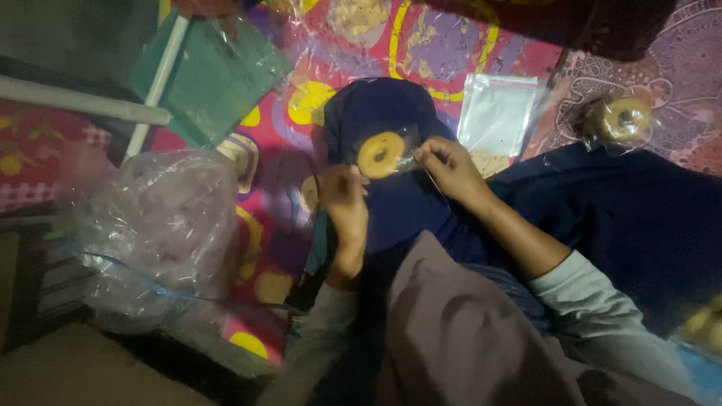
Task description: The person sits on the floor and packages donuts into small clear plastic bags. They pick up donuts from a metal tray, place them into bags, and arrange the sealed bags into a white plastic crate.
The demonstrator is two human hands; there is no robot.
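Right hand [450, 167]: fingers pinched on the edge of a small clear wrapper, just beside the yellow ring [380, 154] inside it. The grip is narrow, fingertips only, which suits a thin film that would slip from a flat palm.

Left hand [344, 204]: curled, fingers bent inward, below and left of the ring. It appears to steady the wrapper's near edge, but I cannot tell whether the fingertips actually close on the film; light is poor.

The ring sits between the two hands, over the person's knee, which is covered in dark blue cloth [398, 203]. The knee serves as a raised, firm rest, so the ring is worked close to the body.

Just beyond the right hand, an empty clear zip bag [496, 113] lies flat on the patterned mat [293, 60], within easy reach. Further right, a second ring already in wrapping [623, 119] lies well apart on the mat.

To the person's left, a large crumpled clear plastic bag [162, 225] stands on the floor; contents not legible. Behind it lie a green flat board [218, 75] and a white bar [83, 101].
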